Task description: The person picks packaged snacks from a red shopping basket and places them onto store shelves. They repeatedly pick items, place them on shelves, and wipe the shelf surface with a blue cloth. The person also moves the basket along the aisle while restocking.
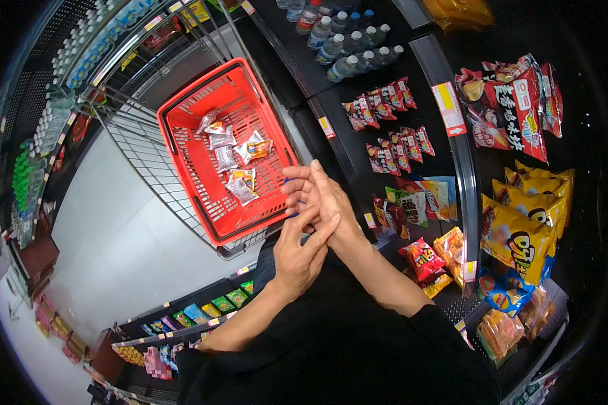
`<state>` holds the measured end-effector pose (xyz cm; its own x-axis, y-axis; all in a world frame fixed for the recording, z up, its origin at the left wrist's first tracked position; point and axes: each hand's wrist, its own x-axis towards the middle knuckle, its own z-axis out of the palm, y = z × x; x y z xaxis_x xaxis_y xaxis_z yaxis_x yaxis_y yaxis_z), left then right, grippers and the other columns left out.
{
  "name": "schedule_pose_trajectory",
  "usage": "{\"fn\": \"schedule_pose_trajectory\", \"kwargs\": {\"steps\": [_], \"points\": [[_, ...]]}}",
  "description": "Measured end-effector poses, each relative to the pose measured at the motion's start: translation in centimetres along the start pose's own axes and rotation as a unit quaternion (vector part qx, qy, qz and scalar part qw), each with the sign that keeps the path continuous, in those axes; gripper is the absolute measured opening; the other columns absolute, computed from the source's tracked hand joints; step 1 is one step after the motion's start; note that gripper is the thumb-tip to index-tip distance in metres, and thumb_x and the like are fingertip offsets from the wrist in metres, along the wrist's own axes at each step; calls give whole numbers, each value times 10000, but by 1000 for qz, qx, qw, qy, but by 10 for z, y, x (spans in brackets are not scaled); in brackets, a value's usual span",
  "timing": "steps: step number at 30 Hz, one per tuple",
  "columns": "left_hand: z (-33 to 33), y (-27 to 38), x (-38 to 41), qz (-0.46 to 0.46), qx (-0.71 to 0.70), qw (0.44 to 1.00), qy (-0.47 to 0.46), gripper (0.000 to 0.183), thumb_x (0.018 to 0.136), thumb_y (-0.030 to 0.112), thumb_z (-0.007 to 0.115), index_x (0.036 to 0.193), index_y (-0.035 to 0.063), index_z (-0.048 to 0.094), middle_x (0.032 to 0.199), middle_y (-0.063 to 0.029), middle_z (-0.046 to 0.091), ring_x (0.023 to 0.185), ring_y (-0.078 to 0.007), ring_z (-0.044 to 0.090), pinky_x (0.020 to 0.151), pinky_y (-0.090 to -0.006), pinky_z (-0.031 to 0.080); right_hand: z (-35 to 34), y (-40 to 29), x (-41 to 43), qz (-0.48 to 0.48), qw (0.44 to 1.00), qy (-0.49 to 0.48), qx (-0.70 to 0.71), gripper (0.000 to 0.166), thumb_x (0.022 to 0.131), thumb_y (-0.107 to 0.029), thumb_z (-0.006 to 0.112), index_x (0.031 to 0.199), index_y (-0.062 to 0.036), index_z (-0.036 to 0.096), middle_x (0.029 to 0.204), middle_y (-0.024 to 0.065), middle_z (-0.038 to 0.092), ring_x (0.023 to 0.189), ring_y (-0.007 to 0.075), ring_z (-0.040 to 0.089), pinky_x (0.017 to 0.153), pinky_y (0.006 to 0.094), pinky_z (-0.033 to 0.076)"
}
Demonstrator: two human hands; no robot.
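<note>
My left hand (298, 248) has its thumb and fingertips against the palm of my right hand (324, 202), low in the middle of the view. The right palm is turned up, its fingers pointing left over the near right corner of a red plastic basket (195, 202). Neither hand shows anything held. Several small snack packets (225, 158) lie scattered on the basket's slotted floor, some with silvery sides up, others with orange and yellow printing. The basket sits in a metal wire shopping cart (152, 177). A bit of blue shows behind the right fingers.
Black shelves on the right bear water bottles (342, 68), small red snack bags (380, 104), large red bags (517, 106), yellow chip bags (519, 235) and packaged bread (500, 331). Another bottle shelf (83, 55) curves along the upper left. Low shelves with colourful packets (197, 313) stand below the cart.
</note>
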<state>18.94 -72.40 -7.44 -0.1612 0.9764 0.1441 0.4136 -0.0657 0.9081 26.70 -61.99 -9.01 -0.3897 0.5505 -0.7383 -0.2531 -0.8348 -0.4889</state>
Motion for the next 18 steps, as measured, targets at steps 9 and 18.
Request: {"fn": "schedule_pose_trajectory", "kwargs": {"steps": [9,18], "points": [[0,-30,-8,5,-3,998,-55,511,797,-109,677,1275,71,696,1184,-148,666,987,-317,661,821,-378,548,-38,33,49,-103,984,75,-123,531,1111,-456,415,1258,12,618,981,96,690,824,134,655,712,282,586],[-28,-182,-20,-249,70,966,7,237,957,-1,631,1186,0,692,1027,-167,712,925,-278,710,825,-366,556,-65,88,115,-334,717,151,-593,746,889,-189,758,1502,9,381,1309,248,572,1233,426,523,1095,476,416]]}}
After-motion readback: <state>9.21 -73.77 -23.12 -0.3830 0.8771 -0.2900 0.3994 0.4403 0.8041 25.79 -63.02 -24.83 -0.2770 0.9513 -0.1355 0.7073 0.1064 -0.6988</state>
